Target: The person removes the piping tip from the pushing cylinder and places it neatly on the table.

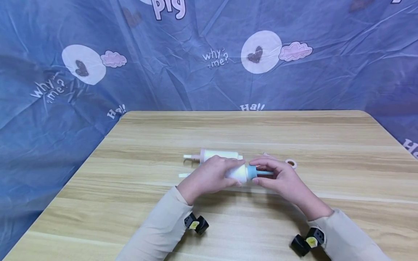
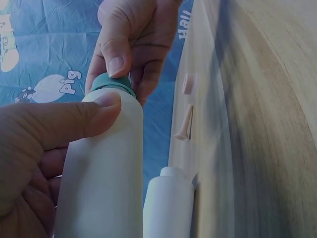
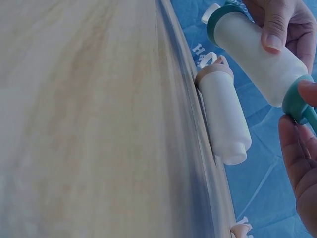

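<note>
My left hand (image 1: pixel 209 175) grips a white plastic bottle (image 2: pixel 106 173) round its body, thumb near the shoulder. At the bottle's right end sits a teal cone-shaped nozzle cap (image 3: pixel 295 99), whose thin spout points right in the head view. The fingers and thumb of my right hand (image 1: pixel 281 174) pinch this cap at its rim. A teal collar (image 3: pixel 220 20) with a white tab is at the bottle's other end. Whether the cap's thread is engaged is hidden.
Behind the held bottle, a second white bottle (image 3: pixel 225 114) with a pinkish collar (image 3: pixel 214 73) lies on the wooden table (image 1: pixel 130 217). To its right lie a pink nozzle cap (image 2: pixel 186 124) and a small pink ring (image 1: pixel 291 164). A blue printed cloth (image 1: pixel 196 72) hangs beyond the table.
</note>
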{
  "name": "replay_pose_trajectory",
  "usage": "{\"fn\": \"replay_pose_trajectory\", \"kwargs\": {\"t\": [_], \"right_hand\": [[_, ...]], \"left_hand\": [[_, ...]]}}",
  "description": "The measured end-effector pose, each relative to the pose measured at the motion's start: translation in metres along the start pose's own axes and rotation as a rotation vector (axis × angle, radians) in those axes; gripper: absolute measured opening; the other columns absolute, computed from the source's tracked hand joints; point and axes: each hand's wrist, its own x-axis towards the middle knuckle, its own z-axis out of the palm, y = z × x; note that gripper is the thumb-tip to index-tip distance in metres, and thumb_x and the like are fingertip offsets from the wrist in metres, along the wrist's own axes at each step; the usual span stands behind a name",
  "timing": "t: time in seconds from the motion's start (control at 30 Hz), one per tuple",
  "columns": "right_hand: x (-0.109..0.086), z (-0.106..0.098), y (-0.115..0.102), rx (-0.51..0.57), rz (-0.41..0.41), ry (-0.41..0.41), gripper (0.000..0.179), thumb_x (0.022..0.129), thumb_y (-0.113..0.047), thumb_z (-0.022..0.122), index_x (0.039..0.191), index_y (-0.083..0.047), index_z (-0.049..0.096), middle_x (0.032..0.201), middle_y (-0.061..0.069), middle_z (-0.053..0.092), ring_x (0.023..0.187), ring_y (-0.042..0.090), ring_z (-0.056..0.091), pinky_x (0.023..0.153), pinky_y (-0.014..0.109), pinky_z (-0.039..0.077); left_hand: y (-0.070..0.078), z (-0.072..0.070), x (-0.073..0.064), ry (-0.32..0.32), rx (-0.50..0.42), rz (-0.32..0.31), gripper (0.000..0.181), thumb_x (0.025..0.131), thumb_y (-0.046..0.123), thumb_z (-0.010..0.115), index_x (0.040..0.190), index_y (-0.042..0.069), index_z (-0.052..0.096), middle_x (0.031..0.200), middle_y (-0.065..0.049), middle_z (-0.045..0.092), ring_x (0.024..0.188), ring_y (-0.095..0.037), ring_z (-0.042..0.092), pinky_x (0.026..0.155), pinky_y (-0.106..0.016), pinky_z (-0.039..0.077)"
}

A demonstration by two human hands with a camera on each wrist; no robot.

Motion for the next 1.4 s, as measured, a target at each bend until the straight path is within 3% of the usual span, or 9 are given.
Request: {"fn": "replay_pose_trajectory", "kwargs": {"t": [0.23, 0.5, 0.97, 1.4], "right_hand": [[-0.001, -0.001, -0.003, 0.006, 0.042, 0.012, 0.038, 0.081, -0.003, 0.069, 0.116, 0.006, 0.058, 0.118, 0.018, 0.056, 0.094, 0.005, 0.061, 0.076, 0.022, 0.053], [-0.002, -0.003, -0.003, 0.009, 0.060, 0.023, 0.038, 0.081, -0.005, 0.069, 0.117, 0.003, 0.059, 0.109, -0.008, 0.061, 0.091, 0.005, 0.061, 0.074, 0.020, 0.052], [-0.004, -0.005, -0.003, -0.003, 0.092, 0.034, 0.040, 0.080, -0.008, 0.071, 0.118, 0.002, 0.059, 0.110, -0.012, 0.061, 0.093, 0.003, 0.060, 0.078, 0.019, 0.050], [-0.004, -0.004, -0.003, 0.006, 0.095, 0.032, 0.040, 0.080, -0.007, 0.071, 0.117, 0.003, 0.059, 0.106, -0.015, 0.062, 0.091, 0.004, 0.060, 0.076, 0.020, 0.051]], "left_hand": [[-0.002, 0.003, 0.000, -0.011, -0.007, -0.013, 0.058, 0.080, 0.028, 0.072, 0.131, 0.008, 0.053, 0.126, -0.007, 0.059, 0.110, -0.019, 0.059, 0.092, -0.028, 0.047], [-0.008, 0.009, 0.002, -0.050, -0.028, -0.036, 0.059, 0.080, 0.026, 0.072, 0.132, 0.007, 0.052, 0.130, -0.006, 0.056, 0.117, -0.019, 0.054, 0.099, -0.027, 0.041], [-0.020, 0.021, 0.010, -0.114, 0.002, -0.069, 0.060, 0.080, 0.026, 0.072, 0.133, 0.008, 0.050, 0.134, -0.004, 0.051, 0.122, -0.021, 0.050, 0.104, -0.029, 0.036], [-0.024, 0.025, 0.010, -0.112, 0.001, -0.094, 0.059, 0.078, 0.024, 0.074, 0.131, 0.010, 0.053, 0.131, -0.003, 0.055, 0.118, -0.021, 0.053, 0.102, -0.029, 0.039]]}}
